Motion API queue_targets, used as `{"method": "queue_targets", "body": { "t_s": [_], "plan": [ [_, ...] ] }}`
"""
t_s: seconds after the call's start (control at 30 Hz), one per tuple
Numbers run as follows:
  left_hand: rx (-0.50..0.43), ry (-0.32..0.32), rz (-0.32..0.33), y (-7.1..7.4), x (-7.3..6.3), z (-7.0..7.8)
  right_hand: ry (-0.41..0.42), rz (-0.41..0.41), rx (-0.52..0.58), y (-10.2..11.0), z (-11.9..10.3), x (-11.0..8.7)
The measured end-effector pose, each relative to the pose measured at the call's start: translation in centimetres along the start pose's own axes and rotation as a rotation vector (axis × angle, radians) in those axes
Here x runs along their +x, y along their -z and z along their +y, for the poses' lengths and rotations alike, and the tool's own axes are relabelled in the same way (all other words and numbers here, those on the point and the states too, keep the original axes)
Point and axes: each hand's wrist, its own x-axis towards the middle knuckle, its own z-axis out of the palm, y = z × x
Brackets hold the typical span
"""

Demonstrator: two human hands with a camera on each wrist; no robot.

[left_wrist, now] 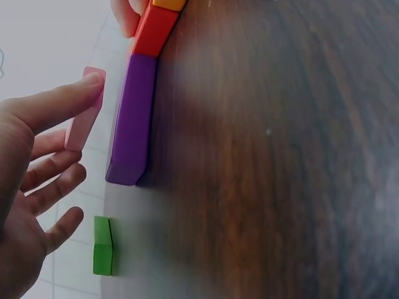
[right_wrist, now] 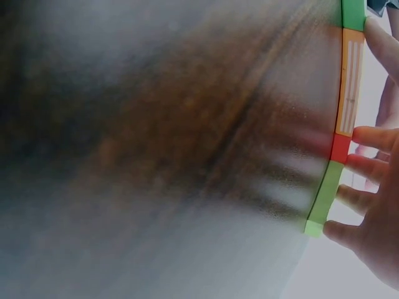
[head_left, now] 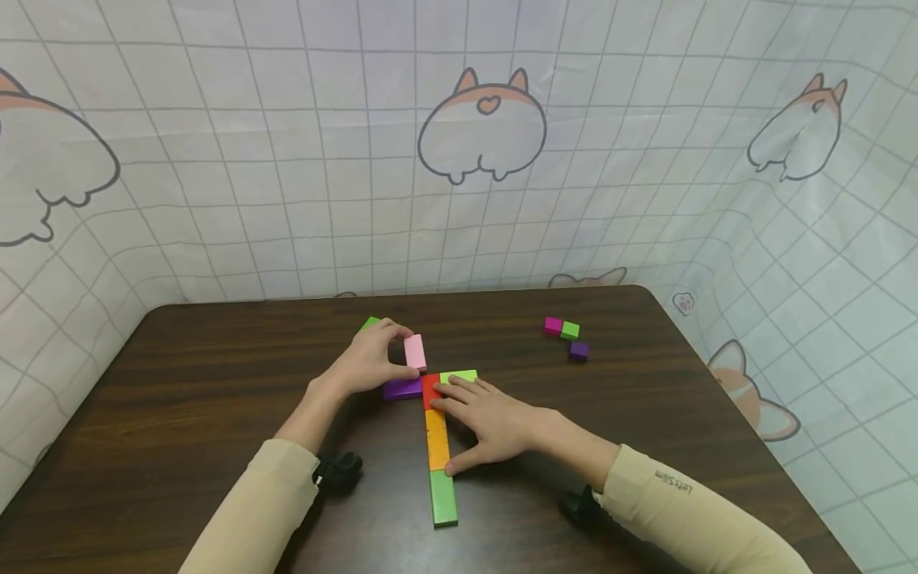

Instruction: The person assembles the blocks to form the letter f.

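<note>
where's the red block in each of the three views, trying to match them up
Head: the red block is below centre, slightly left, beside the purple block and partly covered by the right hand.
Left wrist: the red block is near the top edge, left of centre.
Right wrist: the red block is towards the right edge, about mid-height.
Shared landmark: the orange block, adjoining it in all three.

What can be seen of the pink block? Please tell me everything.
The pink block is a small, pale pink bar with flat faces and straight edges; its material is uncertain. The left hand pinches it between thumb and fingers. It appears raised above the table, just beyond the purple block and red block in the head view, apart from the purple one.
</note>
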Motion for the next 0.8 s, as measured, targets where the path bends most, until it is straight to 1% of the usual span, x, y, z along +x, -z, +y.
{"method": "queue_targets", "body": {
  "t_s": [0.33, 0.53, 0.8],
  "plan": [
    [-0.001, -0.009, -0.011, -0.7, 0.6, 0.5, -0.001, -0.002, -0.001, 0.0, 0.0, -0.1],
    [0.0, 0.018, -0.045, -1.2, 0.9, 0.6, 0.003, 0.002, 0.0, -0.3, 0.2, -0.1],
    [0.008, 0.004, -0.058, -1.3, 1.0, 1.0, -0.004, -0.002, -0.011, -0.5, 0.4, -0.1]
  ]
}}
